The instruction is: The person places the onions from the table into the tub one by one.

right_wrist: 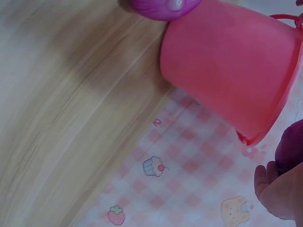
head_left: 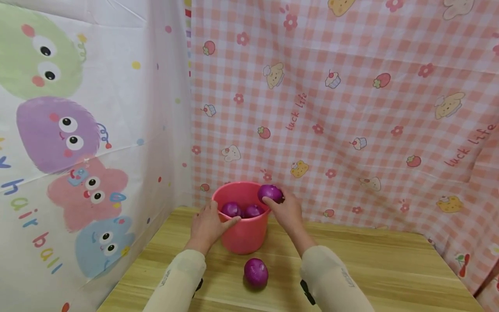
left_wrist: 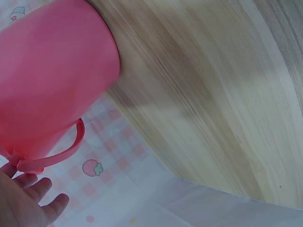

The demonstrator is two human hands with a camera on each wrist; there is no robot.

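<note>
A pink plastic bucket (head_left: 244, 236) stands on the wooden table with two red onions (head_left: 253, 211) visible inside. My left hand (head_left: 206, 225) holds its rim at the left, thumb along the front edge. In the left wrist view, fingertips (left_wrist: 40, 188) show right beside the rim, where the bucket's handle (left_wrist: 64, 153) hangs from it. Just over the right side of the rim, my right hand (head_left: 287, 210) grips another red onion (head_left: 270, 193), part of which also shows in the right wrist view. One more red onion (head_left: 256, 273) lies on the table in front of the bucket, between my forearms.
The wooden table (head_left: 374, 264) stretches out to the right of the bucket. Behind it hangs a pink checked cloth (head_left: 331, 112), close to the bucket's back. A white cloth with cartoon figures (head_left: 156, 130) closes off the left side.
</note>
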